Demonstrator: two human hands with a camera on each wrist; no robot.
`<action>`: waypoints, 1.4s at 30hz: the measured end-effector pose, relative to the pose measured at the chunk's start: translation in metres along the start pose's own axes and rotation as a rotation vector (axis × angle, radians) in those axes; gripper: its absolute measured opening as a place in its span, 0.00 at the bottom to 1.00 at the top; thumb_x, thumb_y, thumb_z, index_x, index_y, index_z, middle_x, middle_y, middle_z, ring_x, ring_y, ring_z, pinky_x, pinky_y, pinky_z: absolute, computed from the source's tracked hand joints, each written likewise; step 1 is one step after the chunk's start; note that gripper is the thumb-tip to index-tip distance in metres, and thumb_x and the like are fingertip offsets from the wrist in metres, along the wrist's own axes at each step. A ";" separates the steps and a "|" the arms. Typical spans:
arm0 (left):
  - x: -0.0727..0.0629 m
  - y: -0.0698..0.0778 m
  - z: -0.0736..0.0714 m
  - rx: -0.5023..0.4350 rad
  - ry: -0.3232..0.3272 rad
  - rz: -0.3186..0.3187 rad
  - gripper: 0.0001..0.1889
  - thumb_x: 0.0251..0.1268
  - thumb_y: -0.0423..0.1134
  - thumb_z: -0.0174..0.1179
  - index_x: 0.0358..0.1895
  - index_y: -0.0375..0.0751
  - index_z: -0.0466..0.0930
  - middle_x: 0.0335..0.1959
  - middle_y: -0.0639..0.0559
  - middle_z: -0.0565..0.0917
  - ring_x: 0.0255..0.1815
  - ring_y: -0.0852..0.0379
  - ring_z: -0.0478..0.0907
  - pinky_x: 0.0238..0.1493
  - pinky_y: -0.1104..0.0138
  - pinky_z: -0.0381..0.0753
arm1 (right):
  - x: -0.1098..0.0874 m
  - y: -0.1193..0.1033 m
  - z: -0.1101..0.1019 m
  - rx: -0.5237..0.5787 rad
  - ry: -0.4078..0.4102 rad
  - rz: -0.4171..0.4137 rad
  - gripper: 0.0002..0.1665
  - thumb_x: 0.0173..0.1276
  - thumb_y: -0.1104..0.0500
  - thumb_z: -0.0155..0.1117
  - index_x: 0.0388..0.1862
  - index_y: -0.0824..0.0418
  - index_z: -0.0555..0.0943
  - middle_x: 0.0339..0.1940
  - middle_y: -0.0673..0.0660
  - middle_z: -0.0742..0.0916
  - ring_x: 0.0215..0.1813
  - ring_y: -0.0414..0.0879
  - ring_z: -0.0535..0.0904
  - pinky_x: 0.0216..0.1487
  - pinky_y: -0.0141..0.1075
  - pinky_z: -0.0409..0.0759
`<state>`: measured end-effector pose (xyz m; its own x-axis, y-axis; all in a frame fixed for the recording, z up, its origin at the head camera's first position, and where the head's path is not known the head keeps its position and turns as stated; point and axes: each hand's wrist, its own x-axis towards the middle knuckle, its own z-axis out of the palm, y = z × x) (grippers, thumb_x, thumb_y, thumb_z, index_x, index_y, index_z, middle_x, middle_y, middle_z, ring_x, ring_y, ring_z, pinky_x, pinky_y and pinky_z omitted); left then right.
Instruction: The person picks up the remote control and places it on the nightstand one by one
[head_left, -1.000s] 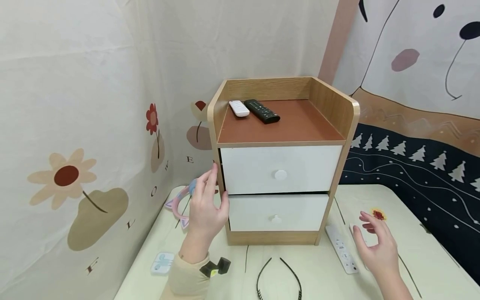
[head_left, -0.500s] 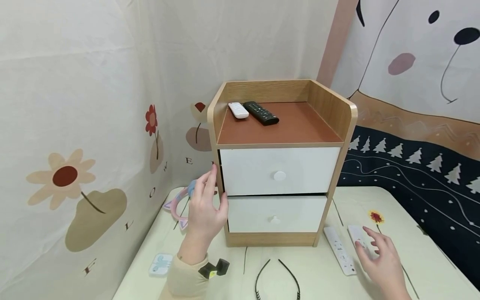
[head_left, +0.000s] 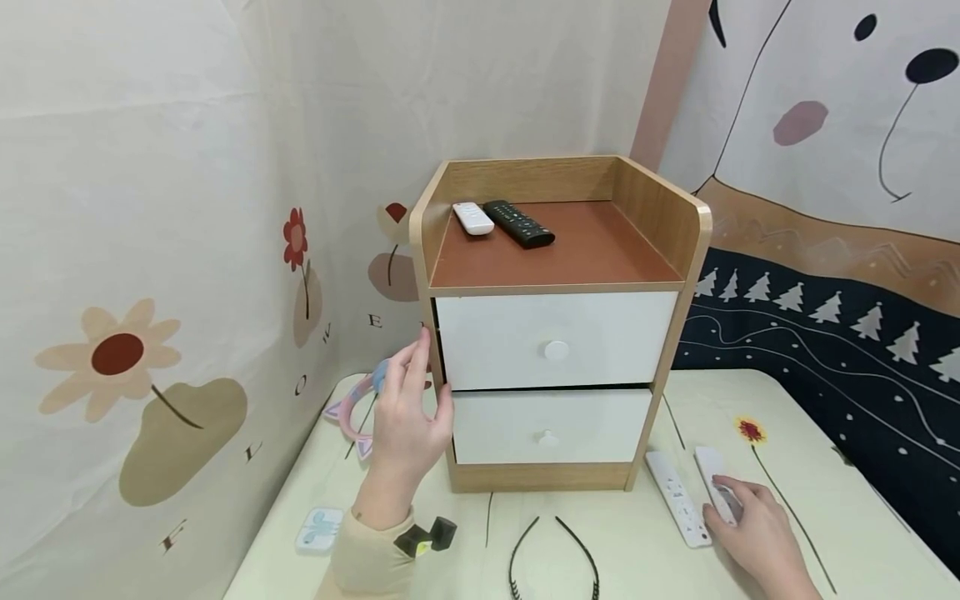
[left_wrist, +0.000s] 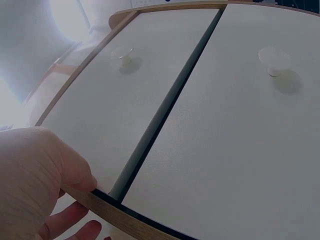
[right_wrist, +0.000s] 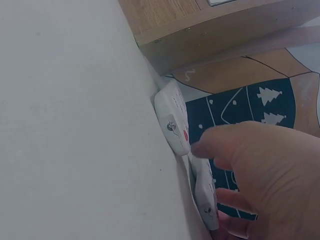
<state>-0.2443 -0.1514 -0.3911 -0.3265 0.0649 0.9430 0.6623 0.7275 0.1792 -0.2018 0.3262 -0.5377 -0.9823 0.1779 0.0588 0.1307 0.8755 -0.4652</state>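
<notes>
Against half a second ago, my right hand (head_left: 765,529) has come down from above the tabletop (head_left: 630,542) to the outer power strip (head_left: 708,467). My thumb lies on its near side and my fingers on the far side; I cannot tell whether they press it. My left hand (head_left: 408,433) stays where it was, holding the cabinet (head_left: 540,477) by its side panel, thumb at the front edge, fingers along the outer face. The outer power strip lies on the table right of the cabinet, nearly parallel to the inner power strip (head_left: 678,500), with a narrow gap between. That inner one sits just beside the cabinet's base. Rightward, the surface runs on to the dark curtain (head_left: 847,383).
</notes>
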 end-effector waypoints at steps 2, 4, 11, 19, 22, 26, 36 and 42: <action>0.000 0.000 0.000 -0.001 0.005 0.006 0.45 0.54 0.19 0.70 0.81 0.29 0.69 0.62 0.29 0.81 0.38 0.47 0.85 0.35 0.57 0.91 | 0.000 0.001 0.000 -0.011 0.000 0.006 0.37 0.74 0.49 0.70 0.74 0.71 0.78 0.71 0.87 0.75 0.71 0.84 0.72 0.71 0.78 0.73; 0.001 0.000 0.000 -0.001 0.007 0.008 0.45 0.54 0.19 0.70 0.81 0.29 0.69 0.62 0.29 0.81 0.38 0.47 0.85 0.34 0.57 0.91 | 0.000 0.001 0.001 -0.024 0.002 0.019 0.37 0.73 0.51 0.70 0.73 0.71 0.78 0.69 0.87 0.76 0.69 0.84 0.73 0.69 0.77 0.74; 0.000 -0.001 0.000 0.007 0.003 0.003 0.45 0.55 0.20 0.70 0.81 0.29 0.69 0.62 0.30 0.81 0.38 0.46 0.85 0.35 0.57 0.91 | 0.000 -0.001 -0.001 -0.015 0.004 0.075 0.38 0.70 0.51 0.71 0.73 0.72 0.77 0.59 0.79 0.85 0.60 0.71 0.81 0.57 0.66 0.83; 0.001 -0.001 0.000 0.001 0.007 0.011 0.46 0.54 0.19 0.71 0.81 0.29 0.69 0.62 0.29 0.81 0.38 0.47 0.85 0.35 0.57 0.91 | -0.001 -0.002 -0.005 0.038 0.050 0.124 0.35 0.72 0.48 0.71 0.69 0.71 0.82 0.58 0.77 0.88 0.54 0.70 0.85 0.51 0.61 0.85; 0.001 -0.001 0.000 0.000 0.007 0.011 0.46 0.54 0.19 0.71 0.81 0.29 0.69 0.61 0.29 0.81 0.38 0.46 0.85 0.35 0.56 0.91 | -0.002 -0.004 -0.005 0.076 0.077 0.174 0.35 0.71 0.46 0.72 0.66 0.69 0.84 0.61 0.78 0.88 0.60 0.76 0.84 0.54 0.66 0.84; 0.000 -0.001 0.000 0.001 -0.002 0.003 0.46 0.55 0.19 0.71 0.82 0.30 0.68 0.62 0.29 0.81 0.39 0.46 0.85 0.34 0.56 0.91 | -0.003 -0.008 -0.005 0.118 0.149 0.225 0.33 0.69 0.46 0.73 0.65 0.67 0.86 0.62 0.75 0.88 0.55 0.72 0.87 0.50 0.61 0.85; -0.001 -0.002 -0.001 0.001 -0.004 0.001 0.45 0.57 0.20 0.70 0.82 0.30 0.68 0.62 0.28 0.81 0.38 0.45 0.85 0.35 0.57 0.90 | -0.009 -0.023 -0.008 0.169 0.395 0.172 0.28 0.69 0.44 0.76 0.60 0.60 0.90 0.50 0.69 0.94 0.36 0.49 0.86 0.30 0.31 0.70; 0.000 -0.001 -0.001 -0.005 0.009 0.011 0.45 0.56 0.20 0.70 0.82 0.29 0.68 0.62 0.28 0.81 0.38 0.45 0.84 0.33 0.58 0.89 | -0.018 -0.046 -0.015 0.214 0.597 0.056 0.23 0.64 0.49 0.81 0.54 0.60 0.92 0.43 0.67 0.93 0.32 0.26 0.76 0.30 0.17 0.66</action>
<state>-0.2446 -0.1532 -0.3914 -0.3135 0.0667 0.9472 0.6692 0.7233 0.1706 -0.1881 0.2890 -0.5041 -0.7228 0.4945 0.4827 0.0895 0.7596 -0.6442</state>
